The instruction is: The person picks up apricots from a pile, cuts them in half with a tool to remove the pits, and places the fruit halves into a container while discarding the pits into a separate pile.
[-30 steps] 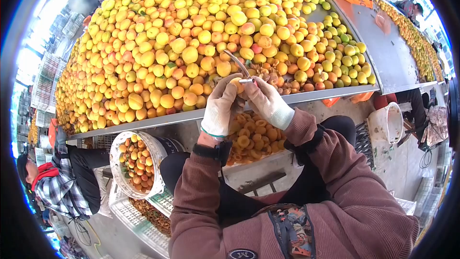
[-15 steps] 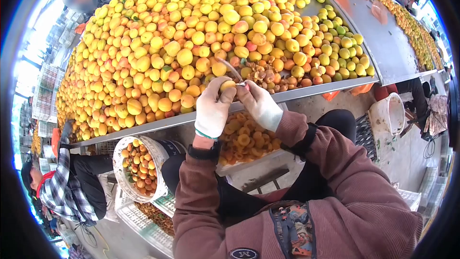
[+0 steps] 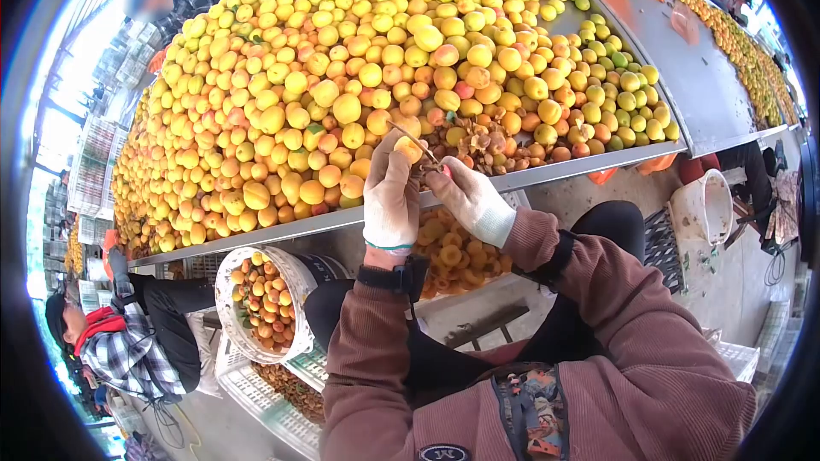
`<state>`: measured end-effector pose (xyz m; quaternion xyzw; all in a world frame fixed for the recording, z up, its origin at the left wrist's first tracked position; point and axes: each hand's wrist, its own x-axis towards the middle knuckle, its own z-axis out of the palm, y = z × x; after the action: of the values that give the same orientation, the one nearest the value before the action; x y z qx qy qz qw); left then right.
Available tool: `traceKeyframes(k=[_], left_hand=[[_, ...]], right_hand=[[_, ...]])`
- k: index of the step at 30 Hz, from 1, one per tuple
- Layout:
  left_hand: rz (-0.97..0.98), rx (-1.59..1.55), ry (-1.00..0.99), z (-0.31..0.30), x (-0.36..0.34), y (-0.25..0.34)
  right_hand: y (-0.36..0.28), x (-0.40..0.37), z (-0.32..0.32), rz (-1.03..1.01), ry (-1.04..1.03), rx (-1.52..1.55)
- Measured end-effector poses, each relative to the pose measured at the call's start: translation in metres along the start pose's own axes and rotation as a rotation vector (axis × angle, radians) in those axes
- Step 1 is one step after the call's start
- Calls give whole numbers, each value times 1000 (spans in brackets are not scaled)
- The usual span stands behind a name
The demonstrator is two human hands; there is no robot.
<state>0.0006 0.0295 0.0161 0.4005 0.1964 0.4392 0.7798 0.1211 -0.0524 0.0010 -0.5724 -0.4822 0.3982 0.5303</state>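
Note:
My gloved left hand [image 3: 391,201] holds a yellow-orange apricot [image 3: 408,150] between thumb and fingers at the table's front edge. My gloved right hand [image 3: 475,205] is closed on a small knife [image 3: 417,143], its thin blade slanting up and left beside the apricot. A bit of red shows at my right fingertips; most of the handle is hidden. Just beyond the hands lies a brownish pile of pits and scraps [image 3: 483,141], among whole apricots [image 3: 290,115] heaped over the table. Beneath my hands sits a container of opened apricot halves [image 3: 457,260], partly covered by my arms.
A metal rim [image 3: 547,172] edges the table. Left of my knee stands a white bucket [image 3: 229,303] of small apricots, above a crate [image 3: 256,405] holding brown pieces. Another white bucket [image 3: 702,209] is at right. A person in a checked shirt [image 3: 141,346] sits at left.
The view has shifted slightly, moving the scene right and down. The knife blade now lies closer across the apricot, and my left hand has turned more upright.

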Motion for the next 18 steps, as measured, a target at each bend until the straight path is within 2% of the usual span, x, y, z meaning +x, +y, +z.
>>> traceKeyframes(k=[3,5,8,11,15,17,18], left_hand=[[-5,18,-8,-1,0,-4],[30,42,47,0,-1,-11],[12,62,124,13,-4,-12],[0,109,188,14,-1,-18],[55,251,160,19,-3,-12],[126,483,43,10,-3,-4],[74,521,47,10,-3,2]], right_hand=[[2,-2,3,13,15,-20],[-1,-5,8,-65,70,42],[1,-5,13,29,84,-12],[9,-1,12,2,98,-79],[6,0,12,-68,112,-150],[3,0,8,-131,68,-186],[0,-1,8,-124,67,-185]])
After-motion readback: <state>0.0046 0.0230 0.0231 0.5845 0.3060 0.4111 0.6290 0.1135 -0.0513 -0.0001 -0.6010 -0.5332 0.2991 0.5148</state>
